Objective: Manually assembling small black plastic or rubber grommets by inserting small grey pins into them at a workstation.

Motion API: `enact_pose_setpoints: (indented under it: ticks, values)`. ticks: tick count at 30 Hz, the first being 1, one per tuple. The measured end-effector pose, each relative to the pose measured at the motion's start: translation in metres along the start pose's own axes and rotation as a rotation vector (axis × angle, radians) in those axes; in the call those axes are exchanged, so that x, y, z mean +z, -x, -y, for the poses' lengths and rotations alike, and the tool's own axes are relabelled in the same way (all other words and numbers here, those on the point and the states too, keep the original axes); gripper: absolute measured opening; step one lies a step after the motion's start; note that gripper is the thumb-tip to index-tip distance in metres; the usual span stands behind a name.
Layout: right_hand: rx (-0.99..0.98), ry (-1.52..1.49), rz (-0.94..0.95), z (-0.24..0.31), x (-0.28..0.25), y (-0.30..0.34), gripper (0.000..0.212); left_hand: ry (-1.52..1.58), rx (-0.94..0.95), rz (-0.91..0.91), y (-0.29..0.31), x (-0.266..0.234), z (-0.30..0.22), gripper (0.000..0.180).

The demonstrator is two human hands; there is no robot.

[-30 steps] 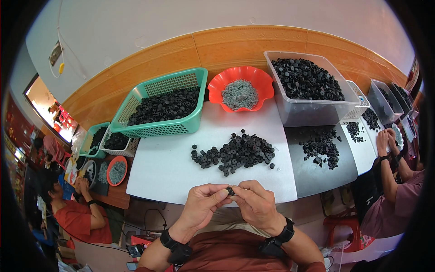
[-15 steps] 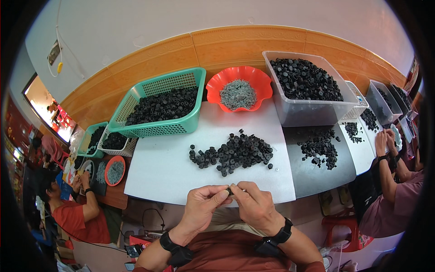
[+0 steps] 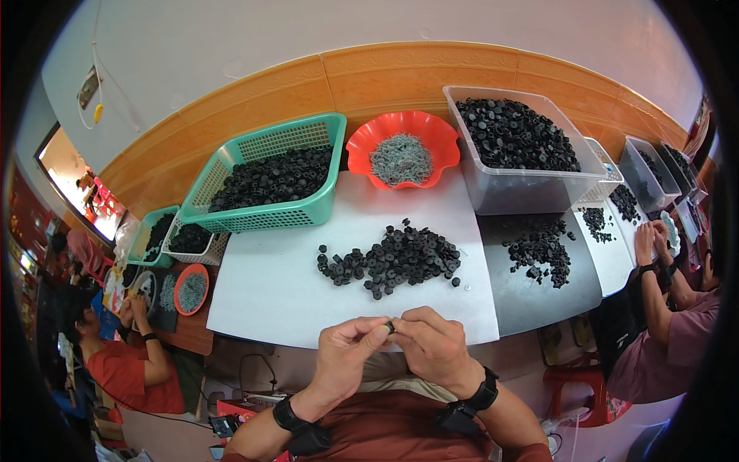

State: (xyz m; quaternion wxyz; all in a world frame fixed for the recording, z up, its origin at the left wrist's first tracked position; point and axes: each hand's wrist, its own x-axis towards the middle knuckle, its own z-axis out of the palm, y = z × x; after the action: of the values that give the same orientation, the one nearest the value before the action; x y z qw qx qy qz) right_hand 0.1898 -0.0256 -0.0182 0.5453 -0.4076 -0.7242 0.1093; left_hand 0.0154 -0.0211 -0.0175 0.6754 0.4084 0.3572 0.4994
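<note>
Just past the front edge of the table, my left hand (image 3: 346, 353) pinches a small black plastic part (image 3: 390, 327) between thumb and forefinger. My right hand (image 3: 436, 348) is closed, its fingertips meeting that part; whatever sits between them is too small to make out. Beyond my hands, a loose pile of black plastic parts (image 3: 412, 258) lies on a white sheet (image 3: 262, 281). Small grey metal pieces, like screws, fill much of a wavy-rimmed red bowl (image 3: 360, 146) at the back.
A green basket (image 3: 329, 181) and a clear plastic bin (image 3: 523, 191), both full of black parts, flank the bowl. More black parts lie on a dark board (image 3: 570, 296) at right. Co-workers sit at left (image 3: 135, 366) and right (image 3: 666, 339), near further containers.
Both hands stay together at nearly the same place, with slight finger movement around the black part. A little more of the part shows now. The whole view has shifted slightly.
</note>
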Motion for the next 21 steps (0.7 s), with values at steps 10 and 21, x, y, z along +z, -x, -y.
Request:
enact_pose_setpoints:
  ticks: [10, 21]
  values:
    - [0.001, -0.043, 0.031, -0.001, 0.001, -0.001, 0.025, 0.023, 0.040, 0.029, 0.003, 0.004, -0.008, 0.018]
    - [-0.048, 0.016, 0.160, 0.014, -0.015, -0.007, 0.033, -0.056, -0.114, 0.046, 0.012, 0.005, -0.028, 0.026]
